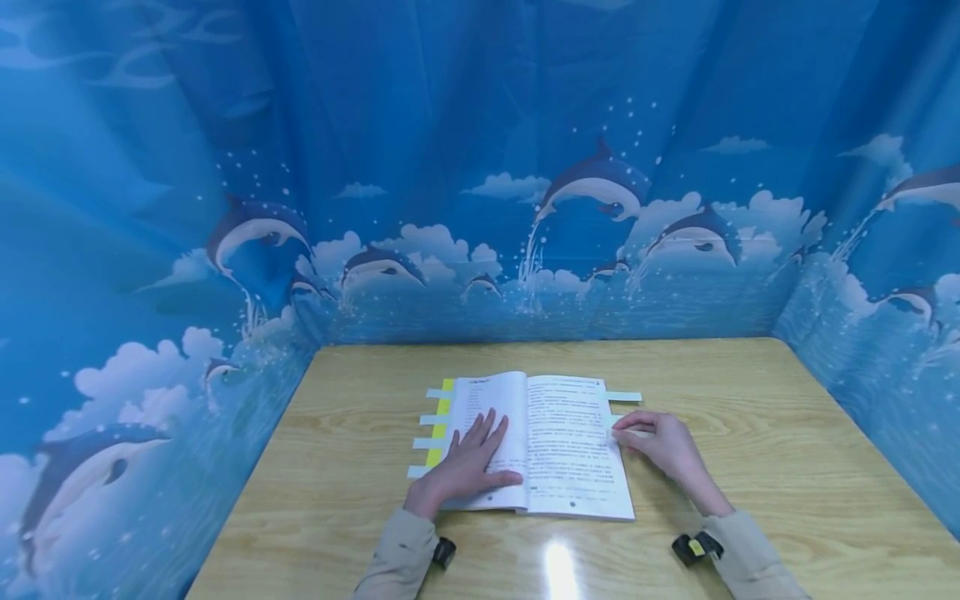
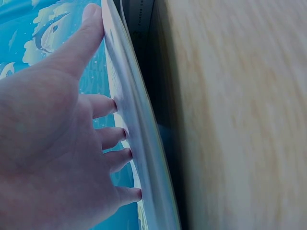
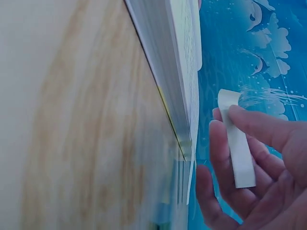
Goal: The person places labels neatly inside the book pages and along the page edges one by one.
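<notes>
An open book [image 1: 570, 467] with printed pages lies on the table. My left hand [image 1: 471, 463] rests with fingers spread on its left page; in the left wrist view the fingertips [image 2: 125, 135] press against the paper. At the book's right edge, my right hand [image 1: 667, 448] pinches a pale sticky tab [image 3: 240, 153] between thumb and fingers. This strip curls at its upper end and looks apart from the pages in the right wrist view. Several pale tabs [image 1: 427, 443] stick out from the left edge, and another tab [image 1: 624, 397] from the upper right edge.
The wooden table [image 1: 765, 433] extends around the book on all sides. A yellow strip [image 1: 440, 421] shows along the book's left edge. Behind and beside the table hangs a blue curtain [image 1: 450, 167] printed with dolphins. Dark wrist cameras [image 1: 444, 552] sit at both sleeves.
</notes>
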`<state>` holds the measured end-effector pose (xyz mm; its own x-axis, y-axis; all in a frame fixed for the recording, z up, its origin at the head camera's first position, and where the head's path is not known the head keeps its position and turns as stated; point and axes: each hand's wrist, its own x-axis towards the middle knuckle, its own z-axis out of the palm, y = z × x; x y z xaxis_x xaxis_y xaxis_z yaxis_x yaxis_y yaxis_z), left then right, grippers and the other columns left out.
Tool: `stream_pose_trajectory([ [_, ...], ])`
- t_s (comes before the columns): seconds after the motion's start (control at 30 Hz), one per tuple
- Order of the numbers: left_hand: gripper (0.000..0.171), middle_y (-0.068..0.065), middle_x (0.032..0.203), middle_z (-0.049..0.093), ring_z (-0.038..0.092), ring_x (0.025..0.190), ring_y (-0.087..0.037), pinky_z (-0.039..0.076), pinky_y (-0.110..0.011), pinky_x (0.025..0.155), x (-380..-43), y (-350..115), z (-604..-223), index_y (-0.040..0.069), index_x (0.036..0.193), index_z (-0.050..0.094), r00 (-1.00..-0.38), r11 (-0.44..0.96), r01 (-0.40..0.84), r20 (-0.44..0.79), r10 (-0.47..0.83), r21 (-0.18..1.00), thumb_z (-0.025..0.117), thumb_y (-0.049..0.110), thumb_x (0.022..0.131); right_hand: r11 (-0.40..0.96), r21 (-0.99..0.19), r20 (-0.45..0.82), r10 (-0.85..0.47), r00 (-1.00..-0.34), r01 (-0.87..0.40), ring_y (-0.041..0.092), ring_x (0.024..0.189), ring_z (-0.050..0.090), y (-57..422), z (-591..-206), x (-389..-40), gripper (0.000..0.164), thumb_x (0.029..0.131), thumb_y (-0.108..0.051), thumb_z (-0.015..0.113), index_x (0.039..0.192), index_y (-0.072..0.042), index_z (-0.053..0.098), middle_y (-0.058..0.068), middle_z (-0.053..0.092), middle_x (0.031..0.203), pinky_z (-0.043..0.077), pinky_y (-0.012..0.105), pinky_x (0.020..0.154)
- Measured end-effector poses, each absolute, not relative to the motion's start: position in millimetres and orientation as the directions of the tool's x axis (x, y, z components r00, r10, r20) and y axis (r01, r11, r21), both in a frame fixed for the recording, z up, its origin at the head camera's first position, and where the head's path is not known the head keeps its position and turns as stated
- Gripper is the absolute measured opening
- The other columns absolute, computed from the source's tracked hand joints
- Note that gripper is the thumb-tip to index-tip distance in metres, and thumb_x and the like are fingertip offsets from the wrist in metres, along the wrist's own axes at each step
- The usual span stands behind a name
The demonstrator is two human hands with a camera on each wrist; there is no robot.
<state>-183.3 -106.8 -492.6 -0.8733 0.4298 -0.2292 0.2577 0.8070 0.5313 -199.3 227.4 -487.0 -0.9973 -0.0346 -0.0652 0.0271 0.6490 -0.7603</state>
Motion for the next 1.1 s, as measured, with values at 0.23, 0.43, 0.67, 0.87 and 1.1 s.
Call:
stream_pose_trajectory([
  [0.23, 0.097, -0.008, 0.171, 0.001, 0.0, 0.157, -0.03, 0.003, -0.061, 0.124, -183.7, -107.4, -494.0, 0.018, 0.164, 0.014, -0.873, 0.809, 0.262, -0.229, 0.431, 0.526, 0.057, 0.067, 0.093, 0.693, -0.721, -0.067, -0.061, -0.996, 0.006, 0.014, 0.066, 0.058, 227.0, -489.9, -201.4, 0.014, 0.091, -0.02, 0.077, 0.098, -0.007, 0.076, 0.0, 0.069, 0.08, 0.042, 0.026, 0.06],
  [0.43, 0.098, -0.007, 0.171, 0.0, 0.0, 0.157, -0.03, 0.003, -0.06, 0.124, -184.0, -107.5, -495.3, 0.018, 0.164, 0.014, -0.874, 0.812, 0.263, -0.228, 0.429, 0.521, 0.057, 0.068, 0.092, 0.697, -0.717, -0.097, -0.053, -0.994, 0.033, 0.016, 0.064, 0.056, 226.3, -487.4, -201.4, 0.017, 0.088, -0.021, 0.08, 0.095, -0.007, 0.074, 0.002, 0.069, 0.084, 0.042, 0.026, 0.057],
  [0.67, 0.098, -0.007, 0.171, 0.001, 0.0, 0.157, -0.03, 0.003, -0.061, 0.124, -184.2, -108.1, -495.7, 0.018, 0.164, 0.014, -0.872, 0.81, 0.262, -0.23, 0.431, 0.524, 0.057, 0.068, 0.092, 0.729, -0.681, -0.151, -0.047, -0.987, 0.07, 0.016, 0.06, 0.052, 227.1, -486.9, -202.6, 0.016, 0.085, -0.022, 0.081, 0.091, -0.009, 0.074, 0.0, 0.065, 0.074, 0.039, 0.027, 0.056],
  [0.87, 0.098, -0.007, 0.171, 0.001, 0.0, 0.157, -0.03, 0.003, -0.061, 0.124, -184.1, -107.6, -494.3, 0.018, 0.164, 0.014, -0.871, 0.808, 0.257, -0.236, 0.432, 0.53, 0.058, 0.068, 0.092, 0.733, -0.672, -0.188, -0.034, -0.982, 0.104, 0.015, 0.057, 0.052, 227.5, -491.0, -204.1, 0.015, 0.085, -0.022, 0.081, 0.09, -0.009, 0.074, 0.0, 0.064, 0.07, 0.038, 0.026, 0.053],
  [1.1, 0.097, -0.008, 0.171, 0.001, 0.0, 0.157, -0.03, 0.003, -0.061, 0.124, -183.4, -107.4, -493.2, 0.018, 0.164, 0.014, -0.872, 0.811, 0.253, -0.238, 0.428, 0.528, 0.058, 0.067, 0.092, 0.755, -0.649, -0.194, -0.044, -0.98, 0.095, 0.016, 0.061, 0.054, 226.3, -490.8, -205.5, 0.016, 0.083, -0.022, 0.082, 0.086, -0.01, 0.073, 0.0, 0.065, 0.073, 0.042, 0.027, 0.057],
])
